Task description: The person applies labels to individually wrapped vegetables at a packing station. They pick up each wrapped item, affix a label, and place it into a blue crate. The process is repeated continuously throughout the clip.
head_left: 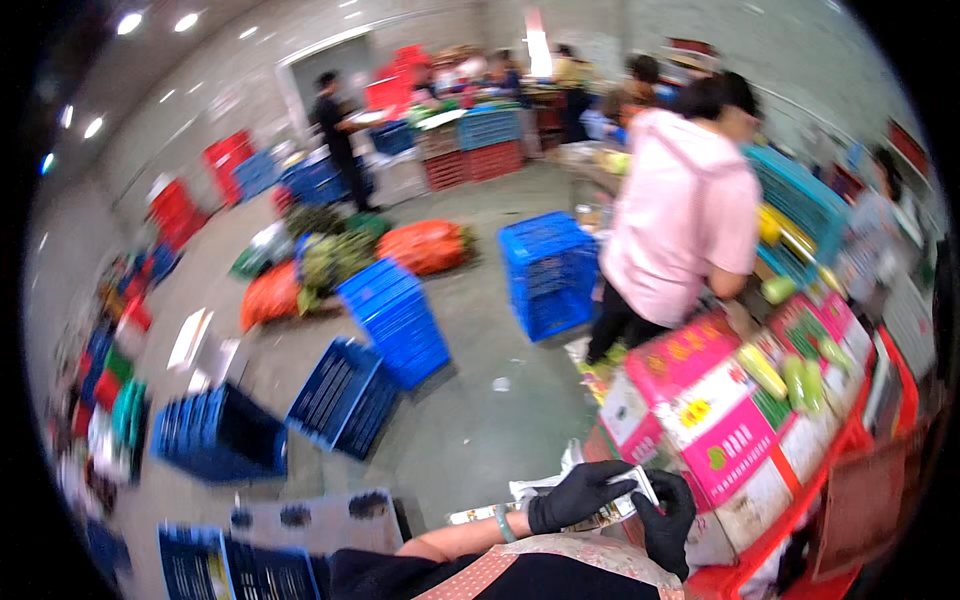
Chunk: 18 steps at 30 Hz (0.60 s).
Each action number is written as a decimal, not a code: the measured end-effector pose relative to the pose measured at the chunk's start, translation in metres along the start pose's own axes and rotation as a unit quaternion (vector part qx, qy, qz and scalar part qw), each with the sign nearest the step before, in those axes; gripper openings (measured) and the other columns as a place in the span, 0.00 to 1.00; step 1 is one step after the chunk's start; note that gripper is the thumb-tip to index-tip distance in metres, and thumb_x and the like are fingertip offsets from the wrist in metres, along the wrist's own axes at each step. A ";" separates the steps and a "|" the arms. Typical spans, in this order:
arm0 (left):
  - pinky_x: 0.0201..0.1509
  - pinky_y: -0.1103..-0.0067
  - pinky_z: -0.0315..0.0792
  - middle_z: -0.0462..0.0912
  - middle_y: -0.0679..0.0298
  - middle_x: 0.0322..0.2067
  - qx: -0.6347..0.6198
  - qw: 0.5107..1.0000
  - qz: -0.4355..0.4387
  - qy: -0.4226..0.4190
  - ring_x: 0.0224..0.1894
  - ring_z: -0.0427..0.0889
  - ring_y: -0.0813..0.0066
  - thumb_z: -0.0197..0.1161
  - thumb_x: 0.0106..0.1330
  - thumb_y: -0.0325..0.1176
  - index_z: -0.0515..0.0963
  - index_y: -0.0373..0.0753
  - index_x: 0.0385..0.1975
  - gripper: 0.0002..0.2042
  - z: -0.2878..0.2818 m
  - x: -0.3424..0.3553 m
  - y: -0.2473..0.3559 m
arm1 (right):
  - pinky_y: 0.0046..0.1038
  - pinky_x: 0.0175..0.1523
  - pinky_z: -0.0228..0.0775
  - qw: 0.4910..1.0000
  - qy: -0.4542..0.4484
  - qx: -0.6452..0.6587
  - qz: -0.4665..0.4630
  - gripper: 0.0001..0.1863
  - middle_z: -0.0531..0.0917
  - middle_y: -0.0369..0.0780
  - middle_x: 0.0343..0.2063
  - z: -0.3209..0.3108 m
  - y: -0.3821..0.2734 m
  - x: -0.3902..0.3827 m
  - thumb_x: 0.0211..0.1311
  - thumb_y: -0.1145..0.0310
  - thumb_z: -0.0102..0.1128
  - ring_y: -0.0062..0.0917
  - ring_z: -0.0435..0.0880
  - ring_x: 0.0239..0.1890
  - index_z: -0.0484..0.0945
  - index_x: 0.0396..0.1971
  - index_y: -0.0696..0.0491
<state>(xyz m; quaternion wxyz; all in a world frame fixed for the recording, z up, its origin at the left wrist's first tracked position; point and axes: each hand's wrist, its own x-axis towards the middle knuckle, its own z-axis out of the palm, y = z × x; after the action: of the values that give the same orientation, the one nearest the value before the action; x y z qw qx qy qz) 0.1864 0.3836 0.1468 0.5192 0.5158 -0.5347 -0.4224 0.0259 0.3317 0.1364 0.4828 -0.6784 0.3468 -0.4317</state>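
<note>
Both my hands wear black gloves and meet low in the view, close to my body. My left hand (pixel 575 498), with a pale bracelet at its wrist, is closed, its fingertips on a small white flat piece (pixel 638 482) whose kind I cannot make out. Gripping the same piece from the other side is my right hand (pixel 668 522), its fingers bent. Beneath my left hand lies a printed sheet or packet (pixel 612 512), partly hidden by the glove. To the right of my hands stands a pink and white carton (pixel 725 450).
Long green vegetables (pixel 803 380) lie on the cartons, with a red crate (pixel 760 565) beside them. A person in a pink top (pixel 680 200) stands ahead to the right. Blue crates (pixel 395 320) and orange net sacks (pixel 425 247) stand on the floor. More people work at the back.
</note>
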 end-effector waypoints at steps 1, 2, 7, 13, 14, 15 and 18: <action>0.43 0.81 0.69 0.78 0.59 0.35 -0.010 0.999 -0.012 -0.031 0.38 0.74 0.80 0.56 0.60 0.32 0.71 0.30 0.43 0.14 0.013 0.025 -0.002 | 0.21 0.34 0.66 0.997 0.038 0.048 0.051 0.15 0.77 0.37 0.27 -0.011 0.006 0.008 0.44 0.79 0.62 0.19 0.74 0.28 0.76 0.36 0.56; 0.42 0.80 0.70 0.79 0.58 0.33 -0.058 0.996 -0.054 -0.031 0.36 0.75 0.79 0.57 0.60 0.31 0.73 0.30 0.41 0.13 0.017 0.038 0.000 | 0.21 0.34 0.66 0.987 0.074 0.106 0.098 0.14 0.77 0.37 0.27 -0.020 0.006 0.015 0.45 0.79 0.61 0.19 0.74 0.29 0.76 0.36 0.56; 0.36 0.82 0.71 0.80 0.59 0.30 0.084 0.994 -0.035 -0.054 0.31 0.76 0.81 0.61 0.55 0.25 0.76 0.30 0.35 0.09 0.011 0.091 -0.016 | 0.19 0.35 0.66 0.991 0.011 0.053 0.123 0.10 0.78 0.37 0.28 -0.046 0.019 0.055 0.51 0.74 0.60 0.16 0.74 0.30 0.78 0.35 0.56; 0.26 0.85 0.66 0.77 0.65 0.16 0.037 0.989 -0.095 -0.102 0.20 0.72 0.86 0.65 0.50 0.24 0.76 0.30 0.20 0.05 0.010 0.177 -0.031 | 0.20 0.34 0.67 0.984 0.106 0.025 0.141 0.07 0.79 0.38 0.27 -0.049 0.047 0.099 0.52 0.74 0.59 0.15 0.75 0.29 0.78 0.33 0.57; 0.27 0.84 0.66 0.78 0.64 0.19 -0.016 0.986 -0.127 -0.108 0.22 0.72 0.86 0.64 0.51 0.25 0.76 0.29 0.22 0.05 0.013 0.192 -0.028 | 0.20 0.34 0.68 0.981 0.133 0.007 0.139 0.07 0.78 0.38 0.27 -0.051 0.044 0.110 0.53 0.74 0.59 0.15 0.75 0.29 0.77 0.33 0.57; 0.29 0.84 0.67 0.79 0.63 0.22 -0.005 0.986 -0.098 -0.137 0.24 0.73 0.85 0.64 0.51 0.25 0.76 0.30 0.26 0.06 0.011 0.207 -0.032 | 0.20 0.33 0.68 0.979 0.152 -0.006 0.132 0.07 0.78 0.38 0.26 -0.052 0.042 0.124 0.53 0.74 0.59 0.15 0.75 0.29 0.77 0.33 0.57; 0.35 0.83 0.69 0.80 0.61 0.31 -0.002 0.976 -0.049 -0.212 0.31 0.75 0.83 0.63 0.53 0.25 0.75 0.31 0.36 0.11 0.015 0.251 -0.050 | 0.21 0.32 0.68 0.967 0.211 -0.089 0.108 0.08 0.78 0.39 0.25 -0.067 0.040 0.160 0.50 0.77 0.59 0.18 0.77 0.28 0.77 0.32 0.56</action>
<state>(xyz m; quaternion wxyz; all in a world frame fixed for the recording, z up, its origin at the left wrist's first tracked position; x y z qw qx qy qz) 0.1953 0.1283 0.1254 0.3735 0.4390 -0.6055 -0.5487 0.0240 0.1540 0.1491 0.3803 -0.5704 0.5494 -0.4776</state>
